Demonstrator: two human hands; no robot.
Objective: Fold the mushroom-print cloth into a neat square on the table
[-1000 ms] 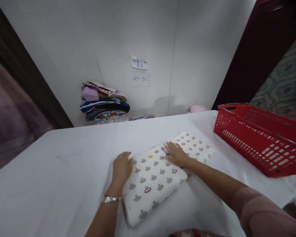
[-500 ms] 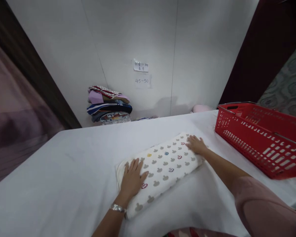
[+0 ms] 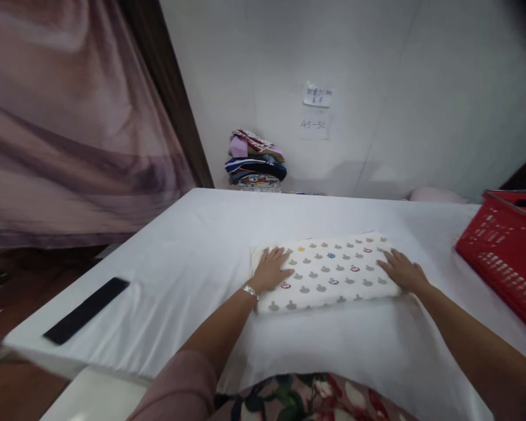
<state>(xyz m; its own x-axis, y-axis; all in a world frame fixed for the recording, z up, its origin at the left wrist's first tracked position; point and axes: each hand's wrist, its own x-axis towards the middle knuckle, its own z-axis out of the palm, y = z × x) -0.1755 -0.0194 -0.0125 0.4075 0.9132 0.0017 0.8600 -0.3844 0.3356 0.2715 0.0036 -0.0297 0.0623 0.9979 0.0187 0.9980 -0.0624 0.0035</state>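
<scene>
A folded white cloth [image 3: 324, 275] with grey and a few coloured mushroom-like prints lies flat on the white-covered table [image 3: 170, 263] in front of me. My left hand [image 3: 272, 270], with a silvery band at the wrist, rests on the cloth's left end, fingers spread. On its right end lies my right hand [image 3: 402, 270], also flat with the fingers apart. Neither hand grips the fabric; both press on its top.
At the right edge stands a red plastic basket [image 3: 504, 251]. A black flat strip [image 3: 87, 310] lies on the table's left side. Behind the table are a stack of folded fabrics [image 3: 256, 164] and a wall with paper labels [image 3: 315, 124]. A pink curtain [image 3: 70, 134] hangs at left.
My view has swung left, bringing the black strip and more curtain into sight. Both hands stay flat on the cloth's two ends, and the cloth now lies straighter across my view.
</scene>
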